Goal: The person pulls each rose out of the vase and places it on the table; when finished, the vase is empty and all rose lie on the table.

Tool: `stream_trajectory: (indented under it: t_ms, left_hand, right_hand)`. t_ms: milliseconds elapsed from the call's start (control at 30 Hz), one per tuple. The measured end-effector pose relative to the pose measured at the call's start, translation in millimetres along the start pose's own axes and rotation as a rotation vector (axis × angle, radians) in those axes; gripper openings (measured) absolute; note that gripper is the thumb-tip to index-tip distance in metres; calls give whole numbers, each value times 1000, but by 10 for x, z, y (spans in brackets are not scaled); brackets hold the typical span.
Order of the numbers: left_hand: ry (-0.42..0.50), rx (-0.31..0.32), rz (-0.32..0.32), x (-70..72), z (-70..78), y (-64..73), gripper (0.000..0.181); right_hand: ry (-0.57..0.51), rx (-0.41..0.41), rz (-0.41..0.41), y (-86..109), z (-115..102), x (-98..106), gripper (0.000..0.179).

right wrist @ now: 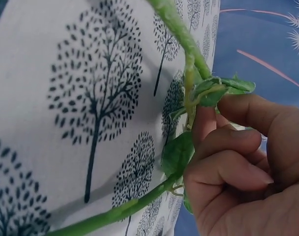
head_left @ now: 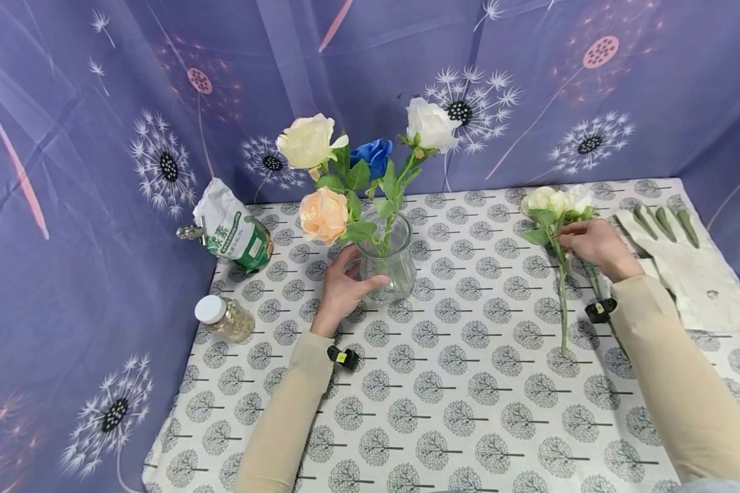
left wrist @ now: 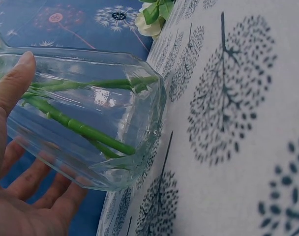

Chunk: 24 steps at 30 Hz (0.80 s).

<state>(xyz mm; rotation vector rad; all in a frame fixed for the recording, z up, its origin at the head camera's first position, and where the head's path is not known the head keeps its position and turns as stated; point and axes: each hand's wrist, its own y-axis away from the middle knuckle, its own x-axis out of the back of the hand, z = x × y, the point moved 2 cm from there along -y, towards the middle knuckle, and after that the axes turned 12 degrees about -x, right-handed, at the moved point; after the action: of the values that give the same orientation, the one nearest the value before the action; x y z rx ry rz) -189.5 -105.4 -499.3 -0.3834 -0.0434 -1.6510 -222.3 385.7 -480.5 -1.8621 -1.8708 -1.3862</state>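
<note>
My left hand holds the clear glass vase from its left side, thumb in front and fingers spread around the glass. Inside the vase, green stems slant down to its base. Above its rim stand a cream rose, a peach rose, a blue rose and a white rose. Over at the right, my right hand pinches a leafy rose stem between thumb and fingertips, just below a pale rose. Another white rose lies alongside, its stem passing under my wrist.
A white and green bag with a metal clip stands at the back left. In front of it is a white-lidded jar. Pale gloves with green fingertips lie at the right edge. Purple curtains border the tree-patterned tablecloth.
</note>
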Motion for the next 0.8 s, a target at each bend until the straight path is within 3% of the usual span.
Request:
stream_trajectory:
  t_ms: [300, 467, 800]
  left_hand:
    - [-18, -12, 1, 0, 2, 3, 84]
    - [-13, -4, -1, -2, -5, 4, 84]
    - [-24, 27, -4, 0, 1, 7, 85]
  right_hand:
    - [-7, -10, 54, 98, 2, 74, 53]
    - [-64, -36, 80, 214, -33, 84, 56]
    - [-115, 42, 168, 551, -356, 26, 51]
